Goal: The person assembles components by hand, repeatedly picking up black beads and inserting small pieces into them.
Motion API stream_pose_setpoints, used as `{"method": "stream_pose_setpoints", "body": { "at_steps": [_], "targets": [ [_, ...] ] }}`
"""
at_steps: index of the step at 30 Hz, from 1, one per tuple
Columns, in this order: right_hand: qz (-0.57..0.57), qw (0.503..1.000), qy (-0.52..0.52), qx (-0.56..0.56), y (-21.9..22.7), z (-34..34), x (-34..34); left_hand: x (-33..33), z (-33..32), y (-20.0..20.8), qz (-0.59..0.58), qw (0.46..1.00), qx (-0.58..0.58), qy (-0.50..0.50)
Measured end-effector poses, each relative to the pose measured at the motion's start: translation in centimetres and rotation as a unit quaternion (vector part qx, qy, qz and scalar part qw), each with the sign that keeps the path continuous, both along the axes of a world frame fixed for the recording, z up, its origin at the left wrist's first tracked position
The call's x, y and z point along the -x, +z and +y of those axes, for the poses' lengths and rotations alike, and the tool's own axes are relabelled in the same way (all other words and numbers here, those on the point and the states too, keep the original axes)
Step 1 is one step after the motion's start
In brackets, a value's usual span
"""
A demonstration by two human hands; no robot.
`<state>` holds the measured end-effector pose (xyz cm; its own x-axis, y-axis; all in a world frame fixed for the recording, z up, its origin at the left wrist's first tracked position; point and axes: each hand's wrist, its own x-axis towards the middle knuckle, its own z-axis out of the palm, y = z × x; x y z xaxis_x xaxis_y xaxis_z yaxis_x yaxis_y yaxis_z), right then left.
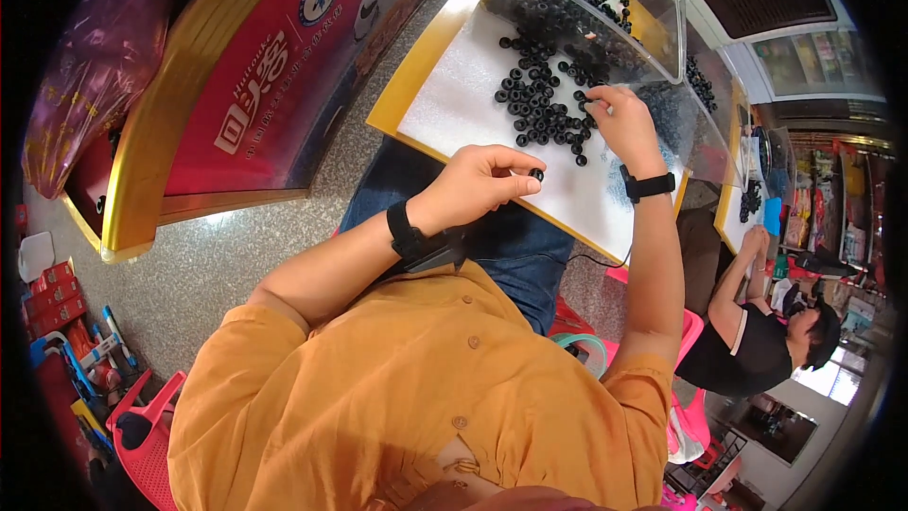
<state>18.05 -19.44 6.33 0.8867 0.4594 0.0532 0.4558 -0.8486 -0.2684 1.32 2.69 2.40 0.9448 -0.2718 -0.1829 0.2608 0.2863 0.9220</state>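
Nearest us, below the orange shirt, our left hand (478,185) sits over the lap with thumb and forefinger pinched on one small black rubber ring (536,174). It has a black wristband.

Just beyond, our right hand (619,118) reaches onto the white foam sheet (454,104) with fingertips closed at the edge of the loose pile of black rings (544,109). It looks to be picking one up, but we can't see a ring in its grip. The sheet lies on a yellow-edged board (402,85).

Progress, as we judge it: early or mid-run. Dozens of rings are spread on the foam, and many more fill the clear plastic bin (586,0) behind the pile. We see no finished batch anywhere, so we can't count what's done.

Packaging and signs:
- Left of the board: large red panel with gold rim (236,85), round blue-and-white emblem near its top, white lettering lower down.
- Far left: purple plastic bag (95,57).
- Lower left floor: small red boxes (52,293).
- Far right: shelves of colourful packets (832,199), too small to read.

Another person in a black top (747,341) works at a second yellow-edged board to our right.
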Motion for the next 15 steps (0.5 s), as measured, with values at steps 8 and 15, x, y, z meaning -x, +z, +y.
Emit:
{"method": "stream_pose_setpoints", "body": {
  "at_steps": [8, 15],
  "targets": [
    [-0.002, 0.992, 0.079, -0.099, -1.0, 3.7, 0.6, 0.0, 0.1, -0.1, -0.004, 1.000, -0.001, 0.011],
    [-0.011, 0.997, 0.069, -0.029, -2.0, 3.7, -0.1, -0.2, 0.1, -0.6, -0.003, 1.000, 0.015, 0.009]
  ]
}}
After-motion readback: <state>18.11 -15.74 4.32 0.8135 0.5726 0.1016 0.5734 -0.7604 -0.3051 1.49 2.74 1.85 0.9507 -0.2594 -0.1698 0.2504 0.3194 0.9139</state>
